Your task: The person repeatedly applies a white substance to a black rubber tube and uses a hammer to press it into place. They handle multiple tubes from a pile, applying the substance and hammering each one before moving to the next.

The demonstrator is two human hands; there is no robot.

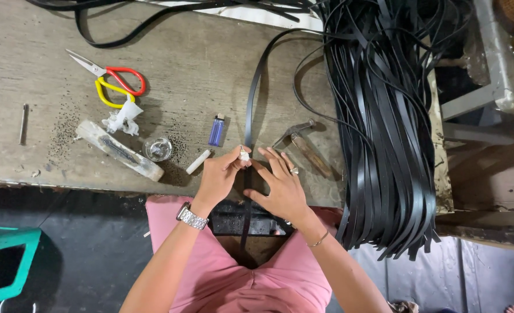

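I see the left hand [219,177] at the near edge of the bench [199,64], its grip pinched shut on a small white piece [244,155] that sits against a black strap [251,116]. The strap runs from the far side of the bench straight toward me, passes between both hands and hangs down over the edge in front of the pink clothing. The right hand [283,188] lies flat and released, fingers spread, pressing on the bench just right of the strap, with a ring on one finger.

Just left of the left hand lies a short white stick [198,162], and beyond it a blue lighter [216,130]. Farther left I see a small glass dish [158,149], a long pale block [119,150] and a crumpled white scrap [123,118]. Scissors [113,82] with red and yellow handles rest toward the far left. A hammer [304,146] lies just beyond the right hand's fingertips. A thick bundle of black straps [384,116] drapes over the right end of the bench, well apart from the hands.
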